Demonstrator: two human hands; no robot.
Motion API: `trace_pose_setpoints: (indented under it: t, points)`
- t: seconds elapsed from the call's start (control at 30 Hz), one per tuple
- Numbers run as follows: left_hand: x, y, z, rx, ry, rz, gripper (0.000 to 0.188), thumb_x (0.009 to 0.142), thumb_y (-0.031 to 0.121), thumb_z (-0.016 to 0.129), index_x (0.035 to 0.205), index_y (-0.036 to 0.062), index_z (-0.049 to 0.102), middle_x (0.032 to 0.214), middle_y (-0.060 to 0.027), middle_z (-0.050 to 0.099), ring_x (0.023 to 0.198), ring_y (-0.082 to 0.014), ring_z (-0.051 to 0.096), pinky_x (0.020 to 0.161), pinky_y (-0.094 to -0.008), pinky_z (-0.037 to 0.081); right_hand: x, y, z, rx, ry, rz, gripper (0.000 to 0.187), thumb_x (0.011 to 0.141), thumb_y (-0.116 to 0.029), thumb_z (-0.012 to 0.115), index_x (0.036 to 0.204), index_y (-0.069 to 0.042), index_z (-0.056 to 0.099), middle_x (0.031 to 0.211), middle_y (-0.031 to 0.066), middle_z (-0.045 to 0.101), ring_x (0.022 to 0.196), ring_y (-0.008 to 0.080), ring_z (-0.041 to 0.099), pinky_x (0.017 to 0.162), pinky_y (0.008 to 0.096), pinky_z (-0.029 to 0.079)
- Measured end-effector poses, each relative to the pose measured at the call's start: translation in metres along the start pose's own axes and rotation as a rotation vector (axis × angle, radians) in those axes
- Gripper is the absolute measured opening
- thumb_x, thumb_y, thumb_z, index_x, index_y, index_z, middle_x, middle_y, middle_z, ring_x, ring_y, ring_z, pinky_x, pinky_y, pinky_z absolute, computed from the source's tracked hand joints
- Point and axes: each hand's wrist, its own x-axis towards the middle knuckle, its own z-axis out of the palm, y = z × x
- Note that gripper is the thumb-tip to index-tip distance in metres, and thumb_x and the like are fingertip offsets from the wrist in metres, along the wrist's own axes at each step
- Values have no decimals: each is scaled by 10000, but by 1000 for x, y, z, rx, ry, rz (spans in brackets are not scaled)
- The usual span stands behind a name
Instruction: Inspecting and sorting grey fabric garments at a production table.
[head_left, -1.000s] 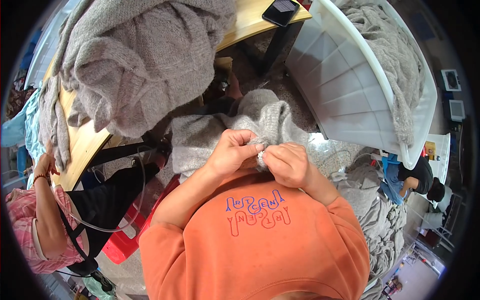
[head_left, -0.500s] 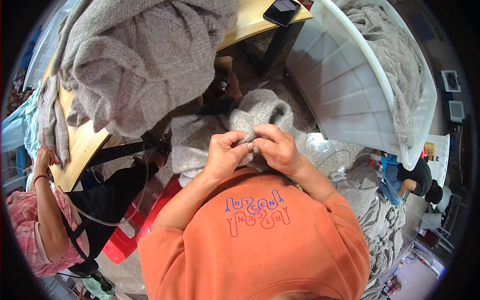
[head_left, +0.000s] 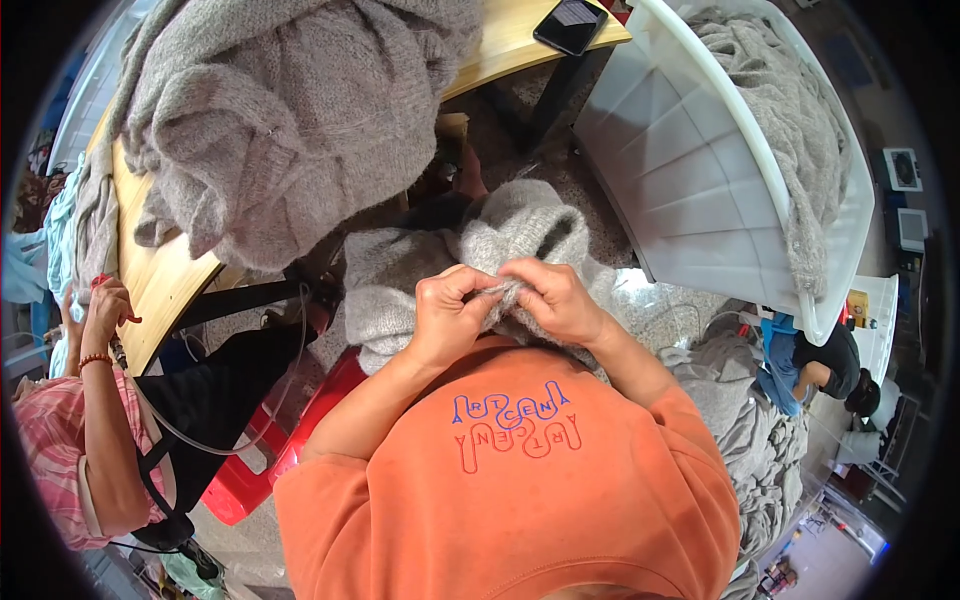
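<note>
A grey knitted garment (head_left: 527, 225) lies bunched over my lap, its folds spreading left and right of my hands. My left hand (head_left: 448, 310) pinches a bit of its knit between thumb and fingers. Close against it, my right hand (head_left: 556, 300) grips the same small stretch of fabric, fingers curled. A short piece of the knit shows between the fingertips of both hands. Whether any small tool or thread is in the fingers cannot be made out.
Grey knits (head_left: 290, 130) are heaped on a wooden table (head_left: 160, 290) with a phone (head_left: 570, 26). A white plastic bin (head_left: 690, 150) of knits stands right; more grey fabric (head_left: 745, 420) lies below it. A co-worker (head_left: 105, 430) is at left, near a red stool (head_left: 240, 490).
My hands have shifted slightly and their fingertips have drawn a little apart, so more knit shows between them. The co-worker's hand at the left has moved.
</note>
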Motion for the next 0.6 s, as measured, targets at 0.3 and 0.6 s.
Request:
trace_pose_setpoints:
  t: [0.3,0.6]
  points:
    - [1,-2,3,164,125,189,84,662,-47,632,723,0,597,653,-101,576,558,-160,560,508,-255,433,-5,1,17,-435,168,-253,114,637,8,555,720,-31,487,595,96,480,526,264,524,447,346,411]
    - [1,-7,16,309,266,394,125,651,-58,609,737,18,561,635,-117,533,536,-256,539,475,-304,431,7,5,23,-520,260,-194,130,613,-1,560,641,-57,445,571,89,473,509,259,522,434,357,405]
